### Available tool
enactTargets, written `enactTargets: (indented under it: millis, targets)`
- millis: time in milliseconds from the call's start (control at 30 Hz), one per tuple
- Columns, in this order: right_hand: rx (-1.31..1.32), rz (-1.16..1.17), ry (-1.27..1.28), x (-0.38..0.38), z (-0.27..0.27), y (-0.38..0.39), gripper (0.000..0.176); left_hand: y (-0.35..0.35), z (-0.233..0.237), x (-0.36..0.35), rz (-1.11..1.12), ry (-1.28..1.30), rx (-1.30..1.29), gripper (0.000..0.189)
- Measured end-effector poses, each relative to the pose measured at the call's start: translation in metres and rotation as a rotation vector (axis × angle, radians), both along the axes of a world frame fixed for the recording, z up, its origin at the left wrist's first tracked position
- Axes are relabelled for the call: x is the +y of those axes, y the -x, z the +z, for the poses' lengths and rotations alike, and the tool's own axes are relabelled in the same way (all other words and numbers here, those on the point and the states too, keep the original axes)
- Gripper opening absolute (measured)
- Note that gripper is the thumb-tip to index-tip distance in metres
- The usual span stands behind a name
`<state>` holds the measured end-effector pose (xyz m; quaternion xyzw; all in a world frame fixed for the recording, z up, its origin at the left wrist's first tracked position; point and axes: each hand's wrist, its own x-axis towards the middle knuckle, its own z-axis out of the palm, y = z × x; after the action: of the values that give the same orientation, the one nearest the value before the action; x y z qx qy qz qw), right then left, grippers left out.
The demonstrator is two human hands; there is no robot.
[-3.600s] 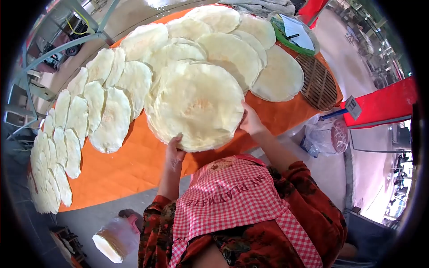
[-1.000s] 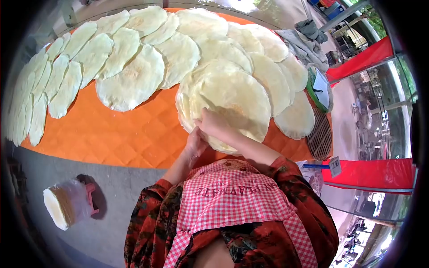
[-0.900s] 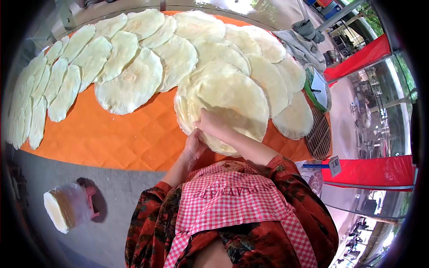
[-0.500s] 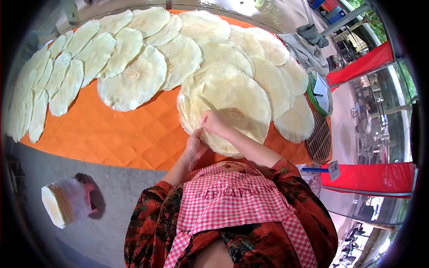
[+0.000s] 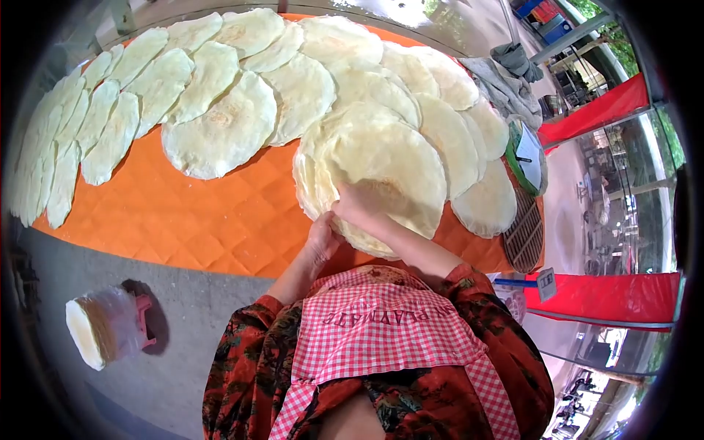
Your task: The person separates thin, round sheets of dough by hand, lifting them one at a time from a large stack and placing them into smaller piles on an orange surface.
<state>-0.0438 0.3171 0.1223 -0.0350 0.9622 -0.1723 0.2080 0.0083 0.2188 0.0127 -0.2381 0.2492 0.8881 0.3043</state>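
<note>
In the head view, a pile of thin round flatbreads (image 5: 403,158) lies on the orange cloth in front of me. My left hand (image 5: 323,236) is at the pile's near left edge, fingers closed on the rim of a flatbread. Just above and right of it, my right hand (image 5: 353,205) rests over the pile with its fingers curled at the same edge. The two hands nearly touch. The fingertips of my right hand are hidden, so its hold on a flatbread is only partly visible. The sheets at the pile's left side look slightly folded and ruffled.
Many overlapping flatbreads (image 5: 220,128) cover the far and left parts of the orange cloth (image 5: 198,220). At right are a grey cloth (image 5: 502,88), a green-rimmed tray (image 5: 522,158) and a slatted brown mat (image 5: 523,231). A bagged flatbread stack (image 5: 95,330) stands at lower left.
My right hand has shifted slightly down and turned, its fingers tucking lower against the flatbread edge. My left hand stays almost in place. The view has shifted a little.
</note>
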Motion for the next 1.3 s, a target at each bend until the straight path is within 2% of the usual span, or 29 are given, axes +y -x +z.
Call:
enactTargets:
  millis: [67, 167, 267, 367, 467, 500, 533, 600, 633, 667, 733, 800, 867, 933, 967, 1033, 1100, 1133, 1167, 1300]
  targets:
    - [-0.028, 0.056, -0.047, -0.004, 0.001, -0.002, 0.052, -0.001, 0.005, 0.002, -0.002, 0.022, 0.028, 0.046]
    - [0.005, 0.094, -0.016, -0.002, -0.031, 0.0, 0.057, -0.003, -0.003, 0.005, 0.015, 0.072, 0.061, 0.048]
    - [0.011, 0.061, -0.105, -0.005, -0.01, 0.001, 0.058, -0.004, 0.015, 0.01, 0.019, 0.172, 0.071, 0.051]
    - [-0.066, 0.046, -0.15, -0.002, 0.006, 0.013, 0.058, -0.014, 0.015, 0.019, -0.085, 0.299, 0.394, 0.051]
    - [-0.044, 0.012, -0.077, 0.011, 0.013, 0.034, 0.065, -0.017, 0.054, 0.024, -0.112, 0.276, 0.456, 0.049]
    - [-0.047, -0.019, -0.043, 0.014, 0.026, 0.042, 0.071, -0.018, 0.048, 0.024, -0.115, 0.237, 0.514, 0.05]
    - [0.116, 0.082, 0.027, 0.031, 0.034, 0.055, 0.065, -0.014, 0.046, 0.021, -0.074, 0.246, 0.482, 0.049]
    - [0.069, 0.114, -0.015, 0.063, 0.072, 0.093, 0.041, -0.009, 0.041, 0.015, 0.008, 0.259, 0.403, 0.048]
    - [0.137, 0.099, -0.037, 0.062, 0.141, 0.082, 0.041, -0.008, 0.038, 0.013, 0.097, 0.204, 0.261, 0.048]
    - [-0.016, -0.09, 0.331, 0.076, 0.187, 0.075, 0.043, -0.007, 0.044, 0.01, 0.108, 0.199, 0.18, 0.052]
    - [0.154, -0.165, 0.624, 0.11, 0.231, 0.068, 0.045, 0.0, 0.048, 0.004, 0.022, 0.104, 0.053, 0.074]
    - [0.109, -0.168, 0.821, 0.15, 0.25, 0.064, 0.045, 0.009, 0.067, 0.002, 0.054, -0.114, 0.188, 0.079]
    - [0.165, -0.341, 0.883, 0.18, 0.232, 0.053, 0.04, 0.023, 0.088, -0.003, 0.122, -0.11, 0.195, 0.073]
    - [0.16, -0.507, 0.972, 0.211, 0.188, 0.042, 0.039, 0.036, 0.086, -0.01, 0.185, -0.113, 0.288, 0.069]
    - [0.13, -0.584, 1.027, 0.229, 0.155, 0.038, 0.04, 0.041, 0.081, -0.013, 0.192, -0.133, 0.241, 0.06]
    - [-0.028, -0.641, 1.155, 0.277, 0.059, 0.031, 0.041, 0.047, 0.039, -0.007, 0.12, 0.009, 0.16, 0.058]
    - [-0.098, -0.9, 1.502, 0.302, -0.048, 0.007, 0.037, 0.039, 0.022, 0.006, 0.093, 0.241, 0.069, 0.056]
    - [-0.203, -0.976, 1.539, 0.307, -0.092, -0.01, 0.037, 0.034, -0.026, 0.011, 0.118, 0.344, 0.1, 0.055]
    - [-0.308, -1.05, 1.569, 0.308, -0.117, -0.026, 0.036, 0.029, -0.02, 0.013, 0.118, 0.362, 0.119, 0.054]
    - [-0.044, -0.751, 1.5, 0.282, -0.085, -0.051, 0.039, 0.032, -0.007, 0.013, 0.151, 0.282, 0.042, 0.049]
